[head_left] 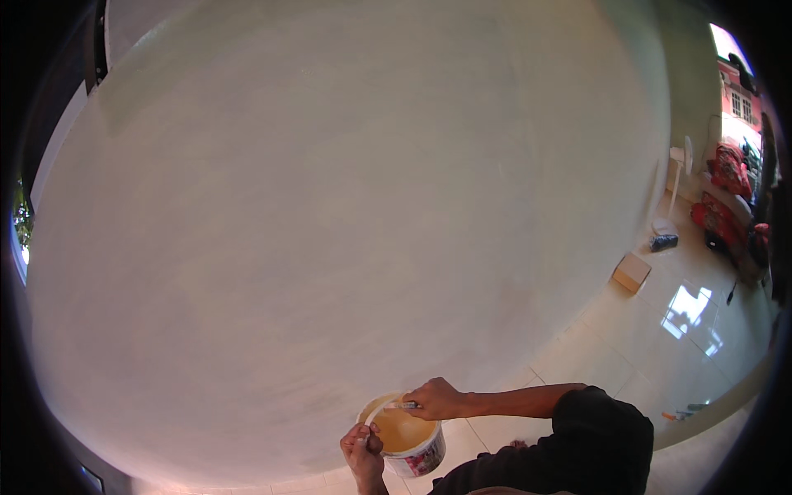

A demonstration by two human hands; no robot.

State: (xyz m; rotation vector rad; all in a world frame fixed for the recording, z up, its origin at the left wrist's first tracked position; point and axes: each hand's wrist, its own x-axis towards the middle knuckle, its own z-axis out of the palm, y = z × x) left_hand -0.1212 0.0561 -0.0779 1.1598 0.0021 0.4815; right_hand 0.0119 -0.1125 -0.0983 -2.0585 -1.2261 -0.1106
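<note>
A round white bucket [425, 462] with a coloured print on its side is in front of me at the bottom of the view, its inside yellowish. My left hand [363, 450] is closed at the bucket's near left side, around the end of a white curved strip [375, 411] that looks like the bucket's handle. My right hand [437, 399] is closed above the far right rim. From its fingers a short pale tool with a greyish band [404, 405], which looks like a paintbrush, points left over the opening. Its tip is too small to make out.
A large pale wall [330, 223] with patchy colouring fills most of the view. On the tiled floor [610, 338] to the right are a cardboard box [632, 273], a long-handled white tool with a dark end [663, 242], red bundles [718, 219] and small tools [685, 412].
</note>
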